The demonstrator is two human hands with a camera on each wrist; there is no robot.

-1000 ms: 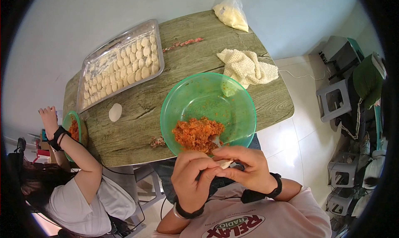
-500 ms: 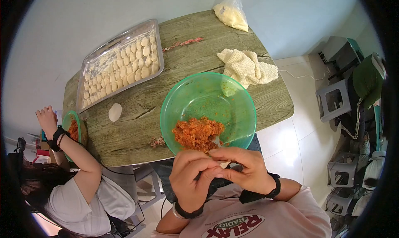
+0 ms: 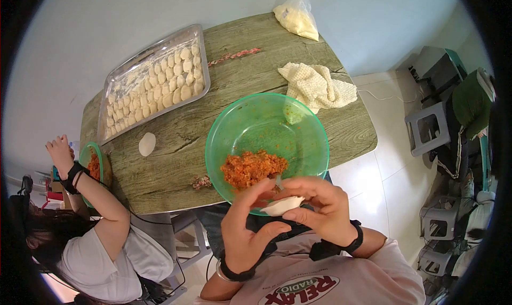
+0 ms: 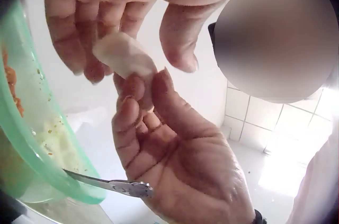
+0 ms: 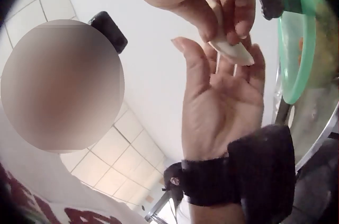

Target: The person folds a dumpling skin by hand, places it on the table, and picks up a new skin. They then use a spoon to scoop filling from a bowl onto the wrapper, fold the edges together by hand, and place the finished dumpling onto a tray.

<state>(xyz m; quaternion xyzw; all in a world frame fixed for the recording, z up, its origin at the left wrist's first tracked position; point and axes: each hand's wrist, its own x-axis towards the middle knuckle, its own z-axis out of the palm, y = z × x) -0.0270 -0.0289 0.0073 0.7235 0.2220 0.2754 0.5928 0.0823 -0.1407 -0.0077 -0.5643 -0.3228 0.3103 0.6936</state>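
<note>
My right hand (image 3: 326,211) pinches a pale folded dumpling (image 3: 282,206) between thumb and fingers, just over the near rim of the green bowl (image 3: 261,121). Beside it my left hand (image 3: 245,233) is spread, thumb apart from the fingers. The dumpling's free end (image 4: 119,54) lies in front of the left fingers in the left wrist view. Orange-red filling (image 3: 248,169) sits in the near left part of the bowl. A metal utensil with a patterned handle (image 4: 119,186) leans out over the rim; its other end is hidden in the left wrist view.
A metal tray (image 3: 154,54) with rows of dumplings (image 3: 160,89) stands at the back left. Nearer lies a round dough wrapper (image 3: 147,144). A cream cloth (image 3: 320,86) and a plastic bag (image 3: 297,22) are behind the bowl. Another person (image 3: 96,251) sits at the left.
Both hands were closed together around the dough. Now the left hand has opened and drawn away from it, and the right hand alone holds the dumpling, more of which shows.
</note>
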